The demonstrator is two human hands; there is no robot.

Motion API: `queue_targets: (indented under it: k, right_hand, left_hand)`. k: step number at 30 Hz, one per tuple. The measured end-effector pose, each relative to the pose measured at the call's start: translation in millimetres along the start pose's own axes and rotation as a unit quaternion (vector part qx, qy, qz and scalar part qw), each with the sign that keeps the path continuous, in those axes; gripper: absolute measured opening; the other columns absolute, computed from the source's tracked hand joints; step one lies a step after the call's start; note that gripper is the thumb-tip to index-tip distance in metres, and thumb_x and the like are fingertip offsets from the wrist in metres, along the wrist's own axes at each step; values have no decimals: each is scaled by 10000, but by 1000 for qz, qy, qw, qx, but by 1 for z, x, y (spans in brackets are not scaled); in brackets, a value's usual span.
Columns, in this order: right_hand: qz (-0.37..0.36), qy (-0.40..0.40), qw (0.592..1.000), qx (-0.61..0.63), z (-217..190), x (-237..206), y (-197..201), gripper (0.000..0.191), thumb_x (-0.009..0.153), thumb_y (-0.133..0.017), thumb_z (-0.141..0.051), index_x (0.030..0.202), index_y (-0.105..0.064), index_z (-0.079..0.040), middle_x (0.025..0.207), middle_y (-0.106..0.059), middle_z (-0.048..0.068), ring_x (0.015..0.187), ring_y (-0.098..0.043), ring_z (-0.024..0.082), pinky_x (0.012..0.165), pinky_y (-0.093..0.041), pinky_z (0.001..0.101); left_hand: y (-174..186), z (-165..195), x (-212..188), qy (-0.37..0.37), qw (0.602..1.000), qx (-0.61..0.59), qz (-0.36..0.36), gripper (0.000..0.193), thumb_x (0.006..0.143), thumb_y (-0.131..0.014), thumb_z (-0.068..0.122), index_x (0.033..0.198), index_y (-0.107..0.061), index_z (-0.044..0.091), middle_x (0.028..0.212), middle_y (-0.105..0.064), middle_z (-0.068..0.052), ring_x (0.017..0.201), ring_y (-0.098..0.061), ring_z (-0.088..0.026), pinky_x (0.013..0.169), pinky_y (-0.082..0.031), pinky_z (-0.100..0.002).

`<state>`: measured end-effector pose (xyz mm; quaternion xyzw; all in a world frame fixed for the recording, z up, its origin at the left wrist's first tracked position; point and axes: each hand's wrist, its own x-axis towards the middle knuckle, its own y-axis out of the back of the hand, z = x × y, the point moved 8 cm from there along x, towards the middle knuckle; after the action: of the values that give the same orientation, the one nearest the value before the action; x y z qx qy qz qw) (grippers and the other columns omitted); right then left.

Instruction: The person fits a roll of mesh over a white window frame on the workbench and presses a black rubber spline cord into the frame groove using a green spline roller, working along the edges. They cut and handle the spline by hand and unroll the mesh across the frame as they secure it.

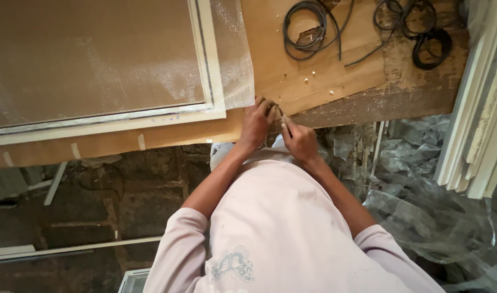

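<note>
small tool (281,115) pinched between both hands, left (256,123) and right (299,140), at mesh screen frame (213,81) corner.

A wooden table (335,81) fills the upper frame, bearing a mesh screen (96,59) at upper left and cable coils (313,32) at upper right.

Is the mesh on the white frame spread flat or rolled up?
Spread flat: the mesh covers the white frame, its edge overhanging on the wooden table.
</note>
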<state>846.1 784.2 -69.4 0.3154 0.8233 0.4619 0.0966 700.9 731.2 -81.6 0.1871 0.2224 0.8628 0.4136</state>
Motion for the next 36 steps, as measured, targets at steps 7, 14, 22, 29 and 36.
queue_targets:
  k: [7, 14, 22, 29, 36]
  right_hand:
    - [23, 43, 999, -14, -7, 11, -1, 276, 1008, -664, -110, 1222, -691, 60, 700, -644, 177, 607, -645, 324, 586, -515, 444]
    - [20, 78, 997, -21, -14, 18, -1, 298, 1021, -650, -114, 1263, -670, 58, 709, -649, 164, 618, -654, 312, 607, -526, 434]
    - [-5, 75, 996, -41, -11, 22, -6, 313, 1009, -637, -111, 1276, -663, 52, 772, -687, 181, 668, -678, 336, 631, -542, 442]
    - [-54, 63, 995, -51, -6, 17, -15, 324, 1019, -611, -100, 1292, -636, 74, 729, -664, 196, 650, -673, 350, 629, -546, 460]
    - [-24, 7, 999, -46, 3, 5, 5, 276, 964, -668, -148, 1187, -727, 4, 652, -644, 184, 592, -652, 360, 572, -522, 473]
  left_hand:
    - [0, -3, 2, 19, 999, -28, -14, 118, 931, -721, 127, 988, -727, 23, 972, -690, -141, 843, -677, -355, 797, -521, -455]
    - [6, 6, 1, -18, 1000, 7, 15, 117, 892, -723, 107, 970, -725, 20, 949, -686, -145, 862, -668, -369, 811, -514, -463]
    - [4, 6, 2, -44, 999, -9, 8, 93, 896, -714, 87, 960, -714, 19, 916, -655, -134, 865, -639, -360, 791, -503, -479]
    - [5, 10, 1, -55, 998, 16, 19, 96, 911, -709, 98, 970, -710, 23, 935, -653, -127, 871, -636, -357, 811, -492, -475]
    - [1, 3, -1, -11, 1000, 5, 3, 117, 934, -711, 119, 1002, -722, 24, 979, -676, -136, 883, -664, -359, 826, -511, -455]
